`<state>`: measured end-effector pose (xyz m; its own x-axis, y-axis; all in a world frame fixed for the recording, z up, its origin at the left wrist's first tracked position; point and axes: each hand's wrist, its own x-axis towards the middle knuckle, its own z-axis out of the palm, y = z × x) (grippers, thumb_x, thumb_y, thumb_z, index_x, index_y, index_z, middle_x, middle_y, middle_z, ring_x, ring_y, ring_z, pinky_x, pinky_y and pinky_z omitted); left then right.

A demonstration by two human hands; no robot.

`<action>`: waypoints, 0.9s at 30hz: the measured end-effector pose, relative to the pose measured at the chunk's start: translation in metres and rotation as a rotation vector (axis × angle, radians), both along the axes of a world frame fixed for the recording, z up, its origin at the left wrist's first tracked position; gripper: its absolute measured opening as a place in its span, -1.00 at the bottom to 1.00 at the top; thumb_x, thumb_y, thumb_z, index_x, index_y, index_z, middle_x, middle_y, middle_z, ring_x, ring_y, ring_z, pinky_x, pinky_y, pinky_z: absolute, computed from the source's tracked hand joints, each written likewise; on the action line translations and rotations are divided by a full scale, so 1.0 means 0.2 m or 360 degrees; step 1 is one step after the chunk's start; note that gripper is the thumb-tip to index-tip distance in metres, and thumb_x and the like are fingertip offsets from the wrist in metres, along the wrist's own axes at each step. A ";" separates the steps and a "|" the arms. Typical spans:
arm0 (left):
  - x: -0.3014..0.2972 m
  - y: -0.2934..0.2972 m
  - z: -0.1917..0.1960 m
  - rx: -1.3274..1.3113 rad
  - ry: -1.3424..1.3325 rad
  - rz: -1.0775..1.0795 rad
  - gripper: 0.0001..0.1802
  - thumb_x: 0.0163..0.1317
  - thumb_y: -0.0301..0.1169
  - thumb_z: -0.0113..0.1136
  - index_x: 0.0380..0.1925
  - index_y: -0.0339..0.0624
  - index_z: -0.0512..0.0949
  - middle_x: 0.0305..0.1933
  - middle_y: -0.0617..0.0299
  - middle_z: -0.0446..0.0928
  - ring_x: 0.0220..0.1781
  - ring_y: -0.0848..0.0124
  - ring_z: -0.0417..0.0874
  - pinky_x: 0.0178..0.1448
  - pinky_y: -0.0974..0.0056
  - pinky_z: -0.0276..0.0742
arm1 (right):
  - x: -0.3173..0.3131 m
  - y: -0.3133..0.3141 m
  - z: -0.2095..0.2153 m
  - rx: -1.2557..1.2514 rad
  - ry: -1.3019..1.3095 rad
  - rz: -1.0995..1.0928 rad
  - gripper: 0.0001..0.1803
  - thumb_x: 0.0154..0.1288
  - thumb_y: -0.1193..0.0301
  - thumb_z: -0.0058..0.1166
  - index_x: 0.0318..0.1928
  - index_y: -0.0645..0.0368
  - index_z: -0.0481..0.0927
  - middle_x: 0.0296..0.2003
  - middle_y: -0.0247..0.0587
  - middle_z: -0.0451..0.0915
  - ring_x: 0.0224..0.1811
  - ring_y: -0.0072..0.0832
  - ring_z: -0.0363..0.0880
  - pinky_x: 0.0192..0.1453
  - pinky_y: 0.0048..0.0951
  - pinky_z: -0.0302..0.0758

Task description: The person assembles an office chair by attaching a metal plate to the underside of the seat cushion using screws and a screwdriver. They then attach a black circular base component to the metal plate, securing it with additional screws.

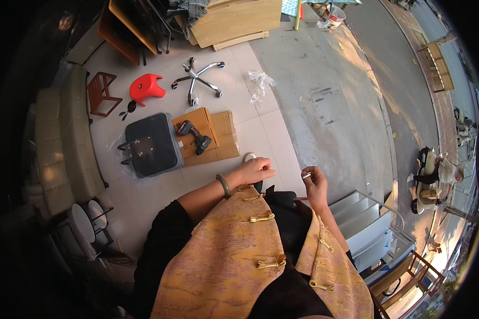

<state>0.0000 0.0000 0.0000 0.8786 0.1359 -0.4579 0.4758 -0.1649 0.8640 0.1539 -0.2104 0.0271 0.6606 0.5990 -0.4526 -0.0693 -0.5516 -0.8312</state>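
Note:
My left hand [254,171], with a green bangle on its wrist, is held in front of my body with its fingers curled in; whatever may be inside is hidden. My right hand [315,185] is closed too, and a small white piece [306,175] shows at its fingers, too small to name. Both hands are apart from the things on the floor. Beyond my left hand, a black cordless drill [199,141] lies on flat cardboard [226,133]. Beside it is a dark padded chair seat [150,141] with a metal bracket on top. Farther off stands a chrome five-legged chair base [193,80] on casters.
A red plastic stool [146,89] and a small wooden frame [102,95] stand at the far left, near a beige sofa [69,143]. Clear plastic wrap [261,85] lies on the tiles. A metal rack [362,223] is close on my right. A person rides a scooter [424,181] outside.

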 end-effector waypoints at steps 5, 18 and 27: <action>0.08 0.23 0.00 -0.0323 -0.0112 0.0186 -0.80 0.33 -0.35 0.06 -0.35 -0.23 0.59 -0.54 0.24 0.54 -0.44 0.49 0.56 -0.33 0.33 0.46 | 0.03 0.16 -0.11 -0.0487 0.0376 0.0402 -0.86 0.34 0.41 0.07 -0.26 0.21 0.64 -0.59 -0.41 0.48 -0.49 -0.72 0.40 -0.39 -0.58 0.39; 0.32 0.77 -0.48 0.0724 0.0606 0.0618 -0.79 0.12 -0.38 0.11 -0.24 -0.19 0.54 -0.15 -0.03 0.58 -0.12 0.05 0.61 -0.07 0.06 0.53 | 0.93 1.16 -0.74 -0.1147 -0.0366 0.1728 -0.63 0.18 0.09 0.23 -0.12 0.05 0.69 -0.18 -0.10 0.70 -0.06 -0.09 0.66 -0.06 -0.12 0.57; 0.14 1.02 -0.61 0.0172 0.1143 0.1175 -0.74 0.06 -0.39 0.18 -0.20 -0.11 0.55 -0.10 0.04 0.57 0.02 0.05 0.59 0.05 0.01 0.54 | 1.26 2.10 -0.88 -0.1063 0.0276 0.2760 -0.63 0.19 0.17 0.13 -0.33 0.29 0.69 -0.40 0.09 0.68 -0.28 -0.16 0.68 -0.18 -0.19 0.52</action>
